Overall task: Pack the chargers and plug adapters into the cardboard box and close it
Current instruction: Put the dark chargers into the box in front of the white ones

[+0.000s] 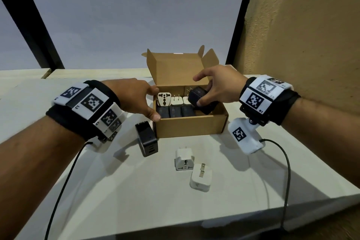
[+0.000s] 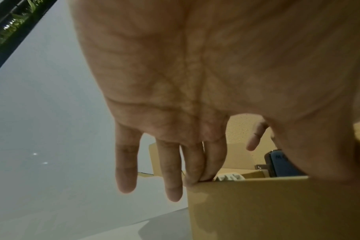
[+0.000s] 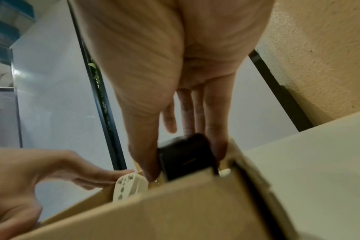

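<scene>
An open cardboard box (image 1: 191, 127) stands mid-table with its lid flap up. Inside it are a row of black chargers (image 1: 175, 111), white chargers (image 1: 178, 101) and a cream plug adapter (image 1: 164, 99). My right hand (image 1: 206, 93) grips a black charger (image 1: 202, 101) by its sides, tilted over the box's right end (image 3: 175, 211); the right wrist view shows that black charger (image 3: 185, 157) between thumb and fingers. My left hand (image 1: 155, 103) spans the box's left wall with straight fingers (image 2: 192, 170) touching the rim. In front of the box, on the table, lie a black charger (image 1: 146, 138), a white plug adapter (image 1: 184, 159) and a white charger (image 1: 201, 177).
The white table (image 1: 116, 200) ends at a front edge near the bottom right. A rough tan wall (image 1: 302, 35) rises on the right, and a window with black frame bars (image 1: 31, 21) is behind. Black wrist cables (image 1: 286, 161) trail over the table.
</scene>
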Motion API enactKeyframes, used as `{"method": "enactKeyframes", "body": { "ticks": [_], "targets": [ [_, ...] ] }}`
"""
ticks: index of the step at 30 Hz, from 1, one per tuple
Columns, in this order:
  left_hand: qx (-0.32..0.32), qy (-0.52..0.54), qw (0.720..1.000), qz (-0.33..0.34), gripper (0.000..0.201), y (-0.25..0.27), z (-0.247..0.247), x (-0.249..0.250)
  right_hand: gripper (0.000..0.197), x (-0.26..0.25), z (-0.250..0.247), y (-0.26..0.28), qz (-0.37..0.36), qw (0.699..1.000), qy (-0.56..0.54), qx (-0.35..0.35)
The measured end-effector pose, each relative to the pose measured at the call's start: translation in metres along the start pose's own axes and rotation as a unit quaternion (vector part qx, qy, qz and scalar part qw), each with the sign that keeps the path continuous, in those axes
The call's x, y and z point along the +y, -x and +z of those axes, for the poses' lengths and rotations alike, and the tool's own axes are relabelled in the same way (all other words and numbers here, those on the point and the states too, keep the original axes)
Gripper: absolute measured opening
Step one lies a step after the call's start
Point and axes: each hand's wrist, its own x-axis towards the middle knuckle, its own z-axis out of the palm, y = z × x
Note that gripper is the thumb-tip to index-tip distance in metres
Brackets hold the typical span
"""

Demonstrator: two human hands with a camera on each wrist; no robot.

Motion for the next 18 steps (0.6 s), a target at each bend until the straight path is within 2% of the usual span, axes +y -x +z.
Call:
{"method": "enactKeyframes", "body": {
  "ticks": [2, 7, 12, 18],
  "targets": [
    [0.003, 0.003, 1.0, -0.003, 0.109, 0.0, 0.001, 0.0, 0.068, -0.001, 0.003, 0.002, 0.004, 1.0, 0.021, 0.007],
    [0.011, 0.007, 1.0, -0.004, 0.1, 0.001, 0.001, 0.001, 0.041, -0.007, 0.01, 0.007, 0.019, 0.998, 0.055, -0.007],
    [0.018, 0.004, 1.0, 0.002, 0.096, 0.002, 0.0, 0.003, 0.04, -0.013, 0.016, 0.004, 0.046, 0.996, 0.067, -0.033],
    [0.015, 0.002, 1.0, 0.003, 0.101, 0.0, 0.002, -0.002, 0.036, -0.012, 0.02, 0.005, 0.065, 0.988, 0.113, -0.08]
  ]
}}
